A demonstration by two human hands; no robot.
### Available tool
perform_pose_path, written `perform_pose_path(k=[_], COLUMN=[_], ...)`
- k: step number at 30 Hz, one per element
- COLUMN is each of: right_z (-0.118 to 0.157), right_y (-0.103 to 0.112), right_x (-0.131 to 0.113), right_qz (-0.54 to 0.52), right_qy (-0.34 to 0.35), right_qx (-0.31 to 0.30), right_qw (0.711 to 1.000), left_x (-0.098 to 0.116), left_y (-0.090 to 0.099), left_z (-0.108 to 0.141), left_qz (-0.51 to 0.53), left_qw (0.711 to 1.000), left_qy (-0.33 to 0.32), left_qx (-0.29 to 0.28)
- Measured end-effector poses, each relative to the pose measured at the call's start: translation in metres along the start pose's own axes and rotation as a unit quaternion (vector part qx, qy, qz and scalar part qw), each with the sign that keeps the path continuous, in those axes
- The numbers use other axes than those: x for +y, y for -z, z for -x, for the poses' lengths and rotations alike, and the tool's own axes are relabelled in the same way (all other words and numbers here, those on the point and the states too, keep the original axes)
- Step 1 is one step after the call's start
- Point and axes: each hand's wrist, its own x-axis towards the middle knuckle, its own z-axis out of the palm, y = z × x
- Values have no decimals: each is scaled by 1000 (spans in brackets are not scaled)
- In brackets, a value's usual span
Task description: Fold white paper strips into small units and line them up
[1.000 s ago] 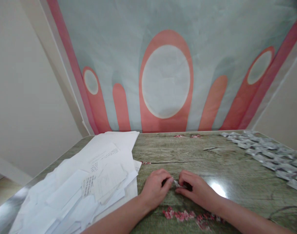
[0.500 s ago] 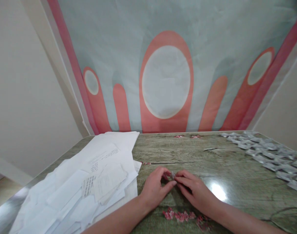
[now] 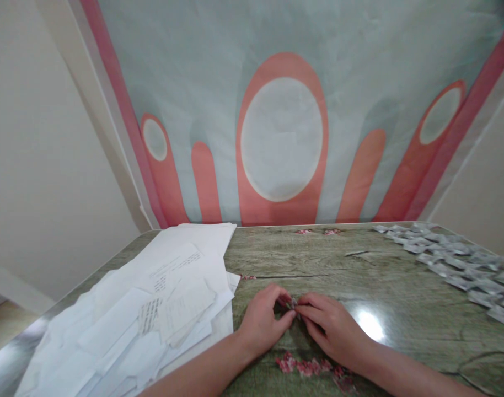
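Observation:
Between my fingertips, just over the table, is a small greyish-white piece (image 3: 294, 302), thin like a scrap of paper or film; most of it is hidden by the fingers. My left hand (image 3: 265, 313) pinches it from the left with thumb and forefinger. From the right, the closed fingers of my right hand (image 3: 331, 324) grip the same piece. The fingertips of both hands nearly meet. To the left of my left hand lies a spread pile of white paper sheets and scraps (image 3: 186, 309), some with printed text.
Rows of small grey-white twisted pieces (image 3: 454, 259) lie along the right side of the wood-patterned table (image 3: 285, 253), which has printed pink flowers. Behind the table's far edge stands a backdrop (image 3: 280, 209) with orange arches. A bright light reflection shows right of my right hand.
The fingers of both hands have shifted slightly around the small piece, and the right fingertips have moved a little to the left. The papers and the rows of pieces are unchanged.

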Motion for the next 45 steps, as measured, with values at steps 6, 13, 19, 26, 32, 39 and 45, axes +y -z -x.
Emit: perform_pose_path(k=[6,13,19,26,32,39,45], right_z=[-1,0,-1,-1,-3,-3,-2], right_y=[0,-5,-5,-4,-3,1,4], right_x=[2,12,15,18,24,15,-1], right_qz=[44,46,43,82,173,258,283], right_qy=[-2,0,-40,11,97,110,82], right_qx=[18,33,33,20,7,-77,-95], right_qw=[999,998,998,996,980,957,951], left_x=[2,5,6,4,1,7,17], left_y=[1,3,4,4,2,6,8], left_z=[-1,-2,-2,-2,-1,2,6], left_qz=[-8,-30,-40,-46,-90,-210,-298], left_qw=[1000,999,997,995,988,963,928], left_qy=[-21,-30,-44,-67,-108,-145,-190], left_qx=[-11,-33,-47,-51,-61,-83,-120])
